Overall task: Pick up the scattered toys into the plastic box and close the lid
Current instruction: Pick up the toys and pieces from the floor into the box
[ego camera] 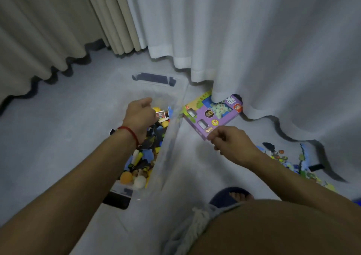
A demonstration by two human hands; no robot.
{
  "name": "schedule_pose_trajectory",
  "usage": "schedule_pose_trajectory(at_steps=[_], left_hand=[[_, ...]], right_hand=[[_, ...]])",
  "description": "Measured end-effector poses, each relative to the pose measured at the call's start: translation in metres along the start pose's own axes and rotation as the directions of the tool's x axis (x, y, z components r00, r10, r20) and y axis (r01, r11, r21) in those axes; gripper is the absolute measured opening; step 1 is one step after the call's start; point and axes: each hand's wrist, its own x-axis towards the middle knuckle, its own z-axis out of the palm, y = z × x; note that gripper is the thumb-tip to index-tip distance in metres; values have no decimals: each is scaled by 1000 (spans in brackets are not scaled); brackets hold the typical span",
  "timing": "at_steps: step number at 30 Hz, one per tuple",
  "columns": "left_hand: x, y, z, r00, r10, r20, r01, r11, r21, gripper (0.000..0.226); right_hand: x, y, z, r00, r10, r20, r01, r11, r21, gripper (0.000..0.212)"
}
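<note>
A clear plastic box point(172, 129) stands open on the grey floor, holding several colourful toys and balls. My left hand point(139, 116) is over the box, fingers curled round a small red-and-white card packet point(161, 115). To the right of the box lies a flat purple toy package point(212, 114), its far end under the white curtain. My right hand point(231, 145) reaches to the package's near corner, fingers curled; whether it grips the corner is unclear. More scattered toy pieces point(289, 161) lie on the floor at the right.
Beige curtains point(48, 29) hang at the back left, white curtains point(254, 39) at the back and right, their hems on the floor. My foot in a dark slipper point(232, 197) is just right of the box's near end. A black latch point(117, 201) is on the box's near end.
</note>
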Motion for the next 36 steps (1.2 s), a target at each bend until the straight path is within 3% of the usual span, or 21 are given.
schedule_pose_trajectory(at_steps=[3,5,7,10,15,19,21,23,26,30,34,36], left_hand=[[-26,15,28,976,153,153,-149,988,-39,45],[-49,22,60,935,201,291,-183,979,-86,35],[-68,17,98,867,218,447,-195,976,-96,28],[-82,-8,158,771,144,620,-216,975,43,25],[-68,-67,247,729,22,684,-378,846,375,27],[-48,-111,299,674,129,727,-635,604,482,42],[-35,-129,320,621,216,753,-743,469,478,55],[-23,-143,340,581,280,764,-795,397,458,69],[-15,-157,357,579,306,756,-797,405,447,74],[-22,-164,363,599,402,692,-795,400,456,44],[-19,-171,363,549,496,673,-834,371,408,18],[-17,-172,362,536,484,692,-840,389,378,14]], right_hand=[[-22,22,-47,988,-44,147,91,941,-327,16],[-39,45,-87,974,22,224,93,868,-488,17],[-55,72,-122,967,116,226,51,783,-619,18],[-78,121,-152,967,193,166,-29,731,-681,21],[-96,200,-134,936,329,128,-196,786,-586,28],[-92,255,-79,936,351,13,-310,841,-444,46],[-89,270,-47,934,338,-113,-357,876,-326,47],[-85,274,-19,905,337,-259,-387,906,-174,47],[-74,276,10,844,351,-407,-403,914,-47,49],[-63,284,21,816,311,-486,-373,927,-32,30],[-62,289,24,838,235,-492,-328,938,-110,14],[-68,288,27,819,257,-514,-315,949,-27,11]])
